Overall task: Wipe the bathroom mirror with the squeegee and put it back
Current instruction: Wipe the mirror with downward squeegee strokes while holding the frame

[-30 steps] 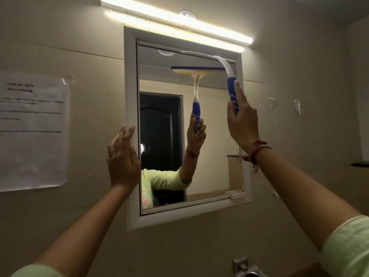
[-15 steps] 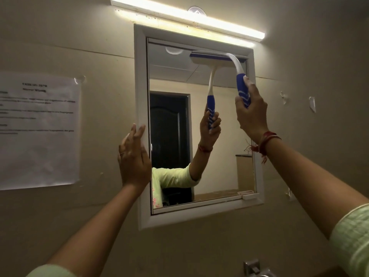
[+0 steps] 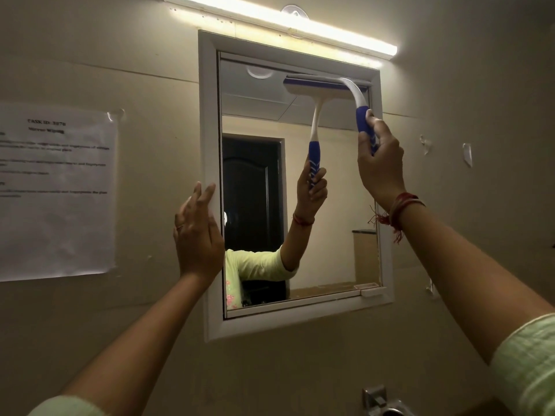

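The squeegee [image 3: 359, 105] is up at the top right corner of the mirror [image 3: 330, 235], its blade laid flat against the glass just under the upper edge of the white frame [image 3: 207, 130], with its white neck curving down from the blade to a blue grip. The right hand [image 3: 380, 166] is wrapped around that blue grip, fingers curled tight on it and the thumb lying along its upper part, so the blade sits above and to the left of the fingertips. In the glass, the reflected squeegee and hand show below the blade, to the left of the real fingers. A red thread bracelet [image 3: 396, 213] circles the right wrist, below the gripping fingers. The left hand [image 3: 198, 232] lies flat against the left side of the frame, fingers loosely spread and pointing up, holding nothing; their tips touch the frame's outer edge. Left of those fingers, a printed paper sheet [image 3: 57, 190] is taped to the wall. Above the squeegee blade and both hands, a lit tube light [image 3: 282, 22] runs along the wall over the frame. Well below the right hand, a metal fitting [image 3: 381, 400] shows at the bottom edge.
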`<state>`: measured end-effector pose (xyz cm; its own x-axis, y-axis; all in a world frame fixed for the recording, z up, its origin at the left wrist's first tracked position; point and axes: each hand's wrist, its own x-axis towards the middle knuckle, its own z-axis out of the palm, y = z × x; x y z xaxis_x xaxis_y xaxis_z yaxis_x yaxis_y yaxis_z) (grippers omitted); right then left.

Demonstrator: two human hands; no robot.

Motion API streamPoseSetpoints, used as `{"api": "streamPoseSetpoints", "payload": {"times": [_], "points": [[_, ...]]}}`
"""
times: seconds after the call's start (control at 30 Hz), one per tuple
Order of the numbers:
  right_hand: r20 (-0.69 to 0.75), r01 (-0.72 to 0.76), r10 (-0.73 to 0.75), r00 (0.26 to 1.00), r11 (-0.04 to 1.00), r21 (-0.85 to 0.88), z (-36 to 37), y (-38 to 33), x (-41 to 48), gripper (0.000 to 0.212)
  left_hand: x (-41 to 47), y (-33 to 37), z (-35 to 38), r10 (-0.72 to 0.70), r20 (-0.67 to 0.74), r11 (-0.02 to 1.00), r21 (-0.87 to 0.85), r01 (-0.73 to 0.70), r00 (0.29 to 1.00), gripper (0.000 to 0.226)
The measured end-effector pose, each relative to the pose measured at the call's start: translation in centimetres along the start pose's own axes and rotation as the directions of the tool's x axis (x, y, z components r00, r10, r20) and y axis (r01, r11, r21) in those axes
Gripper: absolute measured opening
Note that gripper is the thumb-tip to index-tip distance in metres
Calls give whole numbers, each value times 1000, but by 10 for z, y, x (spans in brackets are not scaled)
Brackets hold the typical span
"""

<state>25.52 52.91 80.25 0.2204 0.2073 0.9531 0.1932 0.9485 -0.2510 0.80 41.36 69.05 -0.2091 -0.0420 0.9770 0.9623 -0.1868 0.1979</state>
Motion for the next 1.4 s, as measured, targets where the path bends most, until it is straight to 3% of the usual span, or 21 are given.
{"api": "streamPoseSetpoints", "payload": {"times": [1.4], "points": [[90, -88, 83, 992, 995, 53, -34, 49, -149, 41, -1, -2, 2, -10, 12, 1000, 29, 9, 1000, 45]]}}
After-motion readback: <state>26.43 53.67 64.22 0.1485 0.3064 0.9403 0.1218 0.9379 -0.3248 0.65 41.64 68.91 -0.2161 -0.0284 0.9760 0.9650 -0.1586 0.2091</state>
